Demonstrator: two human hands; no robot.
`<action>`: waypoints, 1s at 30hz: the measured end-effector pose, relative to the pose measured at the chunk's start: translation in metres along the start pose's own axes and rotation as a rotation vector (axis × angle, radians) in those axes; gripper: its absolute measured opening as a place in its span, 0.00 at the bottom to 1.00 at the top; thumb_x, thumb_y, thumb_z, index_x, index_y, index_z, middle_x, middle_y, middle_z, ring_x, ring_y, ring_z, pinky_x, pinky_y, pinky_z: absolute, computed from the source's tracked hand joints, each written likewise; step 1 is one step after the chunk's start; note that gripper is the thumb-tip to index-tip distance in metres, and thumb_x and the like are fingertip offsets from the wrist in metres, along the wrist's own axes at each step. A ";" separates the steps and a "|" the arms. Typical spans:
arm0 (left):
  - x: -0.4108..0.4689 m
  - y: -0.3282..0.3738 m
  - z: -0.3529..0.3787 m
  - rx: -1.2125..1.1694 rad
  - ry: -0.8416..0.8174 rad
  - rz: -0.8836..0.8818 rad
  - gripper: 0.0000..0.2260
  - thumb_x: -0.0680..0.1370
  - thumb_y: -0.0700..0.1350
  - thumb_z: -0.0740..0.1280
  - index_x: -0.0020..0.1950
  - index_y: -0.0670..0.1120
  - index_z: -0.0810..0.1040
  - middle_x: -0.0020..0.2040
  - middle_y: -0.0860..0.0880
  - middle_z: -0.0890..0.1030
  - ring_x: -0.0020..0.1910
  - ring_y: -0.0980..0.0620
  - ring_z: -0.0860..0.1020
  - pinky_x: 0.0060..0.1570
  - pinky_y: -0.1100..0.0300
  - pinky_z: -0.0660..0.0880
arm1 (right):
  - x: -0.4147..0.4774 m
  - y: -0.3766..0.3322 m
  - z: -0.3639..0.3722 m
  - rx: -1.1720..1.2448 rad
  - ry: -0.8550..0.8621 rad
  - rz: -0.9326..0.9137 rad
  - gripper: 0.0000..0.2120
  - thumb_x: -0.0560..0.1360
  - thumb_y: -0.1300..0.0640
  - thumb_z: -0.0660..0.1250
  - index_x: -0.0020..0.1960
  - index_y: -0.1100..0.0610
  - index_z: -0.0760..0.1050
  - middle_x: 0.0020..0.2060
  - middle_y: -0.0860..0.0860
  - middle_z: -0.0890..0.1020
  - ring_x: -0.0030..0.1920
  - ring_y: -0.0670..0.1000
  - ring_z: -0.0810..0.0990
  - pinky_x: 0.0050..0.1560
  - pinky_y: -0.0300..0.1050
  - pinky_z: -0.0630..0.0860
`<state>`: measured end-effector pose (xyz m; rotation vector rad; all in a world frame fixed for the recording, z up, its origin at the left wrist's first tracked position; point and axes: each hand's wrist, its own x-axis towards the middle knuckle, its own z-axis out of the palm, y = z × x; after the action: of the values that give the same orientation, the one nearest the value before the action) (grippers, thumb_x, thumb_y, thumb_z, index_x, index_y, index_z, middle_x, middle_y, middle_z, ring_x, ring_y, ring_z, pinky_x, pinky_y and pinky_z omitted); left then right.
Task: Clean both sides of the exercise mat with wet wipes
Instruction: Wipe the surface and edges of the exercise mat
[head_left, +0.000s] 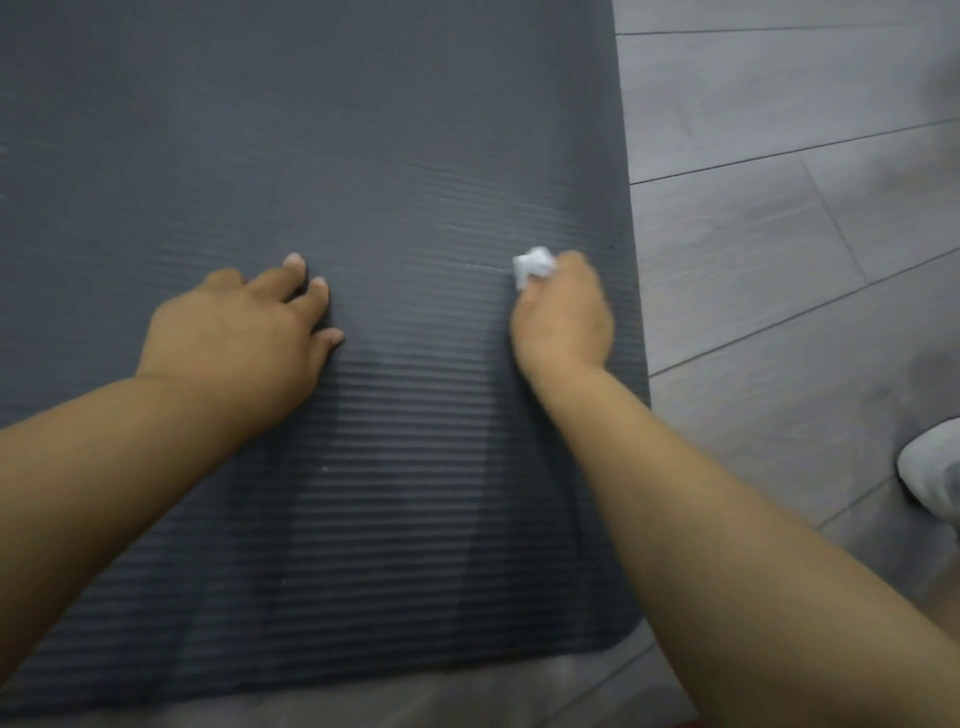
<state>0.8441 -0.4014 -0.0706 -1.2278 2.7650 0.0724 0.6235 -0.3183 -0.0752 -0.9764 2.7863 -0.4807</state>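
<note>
Wipe (534, 266) (crumpled) protrudes past right hand (563, 317) fingertips — on mat (363, 130).

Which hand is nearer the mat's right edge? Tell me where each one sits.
Right. The right hand, closed around a crumpled wet wipe, is on the exercise mat close to that edge. The left hand lies flat nearer the mat's middle.
</note>
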 end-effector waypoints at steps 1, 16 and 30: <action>0.002 -0.005 0.006 -0.026 0.040 0.012 0.25 0.77 0.58 0.56 0.69 0.46 0.72 0.71 0.45 0.69 0.53 0.34 0.74 0.51 0.42 0.75 | -0.008 -0.009 0.004 -0.009 -0.088 -0.207 0.11 0.78 0.55 0.58 0.57 0.60 0.71 0.57 0.57 0.76 0.55 0.60 0.76 0.52 0.50 0.70; 0.024 -0.010 0.009 -0.152 0.080 0.035 0.24 0.71 0.63 0.60 0.48 0.44 0.82 0.69 0.39 0.69 0.55 0.31 0.73 0.53 0.38 0.73 | 0.060 -0.015 0.004 -0.016 -0.055 -0.178 0.12 0.78 0.55 0.58 0.58 0.61 0.70 0.58 0.58 0.76 0.57 0.58 0.75 0.51 0.47 0.70; 0.023 0.000 -0.009 -0.154 -0.116 -0.059 0.20 0.75 0.62 0.60 0.59 0.51 0.76 0.77 0.51 0.58 0.70 0.44 0.64 0.63 0.50 0.67 | 0.056 -0.008 -0.003 -0.056 -0.016 -0.056 0.12 0.78 0.57 0.58 0.59 0.61 0.69 0.59 0.58 0.75 0.59 0.59 0.75 0.53 0.48 0.70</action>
<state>0.8284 -0.4192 -0.0641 -1.2952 2.6639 0.3464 0.5835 -0.3586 -0.0718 -1.0680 2.7782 -0.4022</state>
